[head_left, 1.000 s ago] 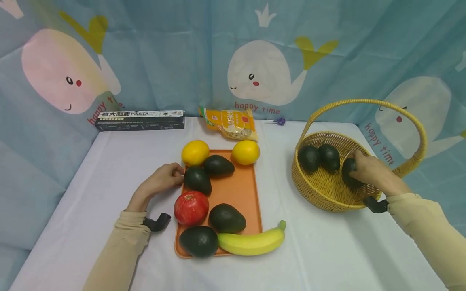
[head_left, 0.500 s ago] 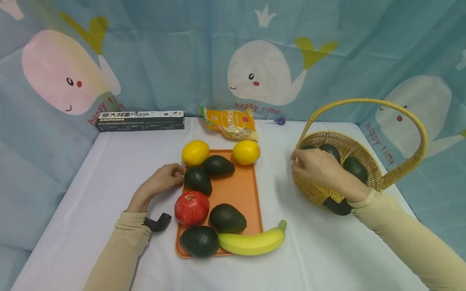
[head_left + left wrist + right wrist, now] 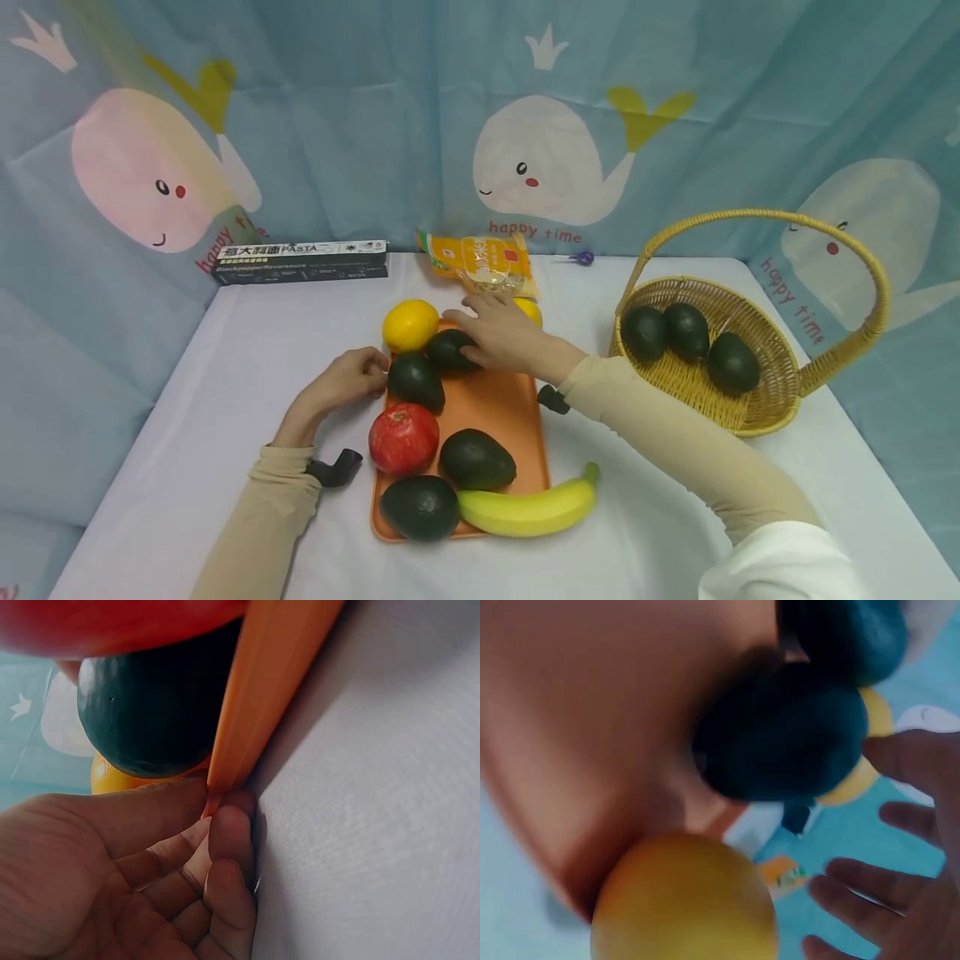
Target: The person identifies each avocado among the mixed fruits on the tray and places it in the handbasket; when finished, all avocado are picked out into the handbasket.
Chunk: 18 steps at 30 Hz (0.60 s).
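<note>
In the head view, an orange tray (image 3: 506,408) bears dark green avocados, a red pomegranate (image 3: 403,439), a banana (image 3: 528,510) and two lemons at its far corners. My left hand (image 3: 348,383) pinches the tray's left rim (image 3: 259,697) between thumb and fingers, beside an avocado (image 3: 415,382). Over the far end of the tray reaches my right hand (image 3: 510,333), fingers spread above the farthest avocado (image 3: 448,350). It partly covers the right lemon (image 3: 529,312). In the right wrist view, the thumb is right at that avocado (image 3: 787,735), and the fingers are apart with nothing between them.
A wicker basket (image 3: 783,404) with a tall arched handle stands at the right, holding three avocados (image 3: 733,363). At the back lie a pasta box (image 3: 300,262), a yellow food bag (image 3: 483,260) and a small purple item (image 3: 583,258). A curtain hangs behind the table.
My right hand has left the third avocado in the basket and swung left, past the basket rim, to the tray's far end. My left hand stays on the tray rim. The head view has shifted slightly.
</note>
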Motion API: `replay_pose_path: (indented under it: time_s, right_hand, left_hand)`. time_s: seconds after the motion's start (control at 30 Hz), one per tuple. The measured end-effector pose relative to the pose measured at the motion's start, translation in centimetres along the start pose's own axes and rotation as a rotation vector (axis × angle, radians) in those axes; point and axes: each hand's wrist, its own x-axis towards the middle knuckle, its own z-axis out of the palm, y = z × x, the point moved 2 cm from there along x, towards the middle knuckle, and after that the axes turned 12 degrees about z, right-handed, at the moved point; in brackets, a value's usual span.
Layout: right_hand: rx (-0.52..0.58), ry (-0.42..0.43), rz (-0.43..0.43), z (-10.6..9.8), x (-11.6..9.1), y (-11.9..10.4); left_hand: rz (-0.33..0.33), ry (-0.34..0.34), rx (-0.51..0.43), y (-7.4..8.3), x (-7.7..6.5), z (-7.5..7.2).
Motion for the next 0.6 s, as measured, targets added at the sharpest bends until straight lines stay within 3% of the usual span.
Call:
replay_pose_path:
  time_s: [0.1,0.2,0.3,0.47,0.6]
  right_hand:
    - [-0.024,-0.147,0.002,1.1,0.6,-0.9]
    - [-0.032,-0.196,-0.016,1.7,0.6,-1.6]
    - [-0.027,-0.163,-0.043,1.8,0.4,-1.9]
    - [0.071,-0.119,-0.029,0.9,-0.7,-1.2]
    - [0.158,0.032,0.007,-1.3,-3.2,0.6]
  left_hand:
    - [-0.007,0.001,0.008,-0.1,0.0,0.1]
    - [-0.007,0.008,0.013,0.1,0.1,0.1]
    - [0.005,0.014,0.014,0.2,0.0,0.0]
    - [0.005,0.012,0.011,0.1,0.0,0.1]
    - [0.008,0.010,0.024,0.1,-0.1,-0.1]
